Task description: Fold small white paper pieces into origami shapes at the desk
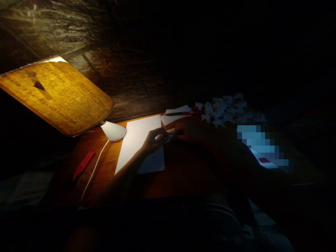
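Observation:
My left hand (pixel 153 140) is above the right side of a stack of white paper sheets (pixel 139 143), thumb and fingers pinched together. Facing it is my right hand (pixel 183 132), which lies in shadow with its fingers closed. Between the fingertips of both hands is a small folded piece of paper (pixel 170 137). Its exact shape is too dark to make out. Just behind the hands are smaller white sheets (pixel 174 120), with a slim black-and-red tool (pixel 181 113) lying across them.
A lamp with a printed yellow shade (pixel 57 94) and white base (pixel 114 131) stands at left, its white cord (pixel 96 168) running forward. A red, narrow object (pixel 84 164) lies beside the cord. Folded paper pieces (pixel 225 108) are heaped at back right. A lit, pixelated screen (pixel 262 145) is at right.

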`<state>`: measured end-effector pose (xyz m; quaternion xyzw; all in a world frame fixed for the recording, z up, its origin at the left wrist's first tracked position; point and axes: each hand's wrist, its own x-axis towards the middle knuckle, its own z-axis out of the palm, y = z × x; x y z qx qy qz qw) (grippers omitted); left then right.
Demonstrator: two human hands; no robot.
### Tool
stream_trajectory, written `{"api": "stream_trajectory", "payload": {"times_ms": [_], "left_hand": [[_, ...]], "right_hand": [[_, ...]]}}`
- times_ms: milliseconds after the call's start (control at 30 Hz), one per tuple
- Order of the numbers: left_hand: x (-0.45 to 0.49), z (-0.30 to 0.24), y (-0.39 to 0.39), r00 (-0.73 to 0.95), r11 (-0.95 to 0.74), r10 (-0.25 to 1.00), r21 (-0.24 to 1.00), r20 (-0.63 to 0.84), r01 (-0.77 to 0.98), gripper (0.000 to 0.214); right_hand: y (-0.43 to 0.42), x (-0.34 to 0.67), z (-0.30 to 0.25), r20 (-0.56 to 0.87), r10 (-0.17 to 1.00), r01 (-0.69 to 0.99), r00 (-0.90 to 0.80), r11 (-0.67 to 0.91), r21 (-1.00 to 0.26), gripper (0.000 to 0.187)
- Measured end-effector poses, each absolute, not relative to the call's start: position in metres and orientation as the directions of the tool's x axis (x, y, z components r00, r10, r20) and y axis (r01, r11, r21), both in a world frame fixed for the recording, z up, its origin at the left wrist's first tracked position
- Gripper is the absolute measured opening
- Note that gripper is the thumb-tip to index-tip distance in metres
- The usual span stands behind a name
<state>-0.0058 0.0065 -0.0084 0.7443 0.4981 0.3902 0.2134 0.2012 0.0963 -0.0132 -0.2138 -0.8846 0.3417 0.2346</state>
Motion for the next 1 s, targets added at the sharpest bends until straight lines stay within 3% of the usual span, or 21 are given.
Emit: {"api": "stream_trajectory", "payload": {"times_ms": [300, 533, 767, 1000], "left_hand": [[-0.005, -0.012, 0.010, 0.025, -0.347, 0.919, 0.775, 0.394, 0.529, 0.029], [-0.011, -0.015, 0.013, -0.017, -0.377, 0.908, 0.834, 0.419, 0.403, 0.035], [-0.014, -0.017, 0.016, -0.046, -0.378, 0.891, 0.794, 0.451, 0.476, 0.039], [-0.010, -0.017, 0.017, -0.102, -0.347, 0.877, 0.766, 0.469, 0.541, 0.044]], "right_hand": [[0.080, 0.197, -0.006, 0.330, 0.581, 0.227, -0.744, 0.684, -0.693, 0.014], [0.087, 0.194, -0.007, 0.360, 0.680, 0.174, -0.638, 0.583, -0.793, 0.024], [0.087, 0.192, -0.010, 0.355, 0.768, 0.078, -0.532, 0.462, -0.883, 0.029], [0.085, 0.188, -0.009, 0.363, 0.799, 0.071, -0.479, 0.448, -0.891, 0.040]]}}
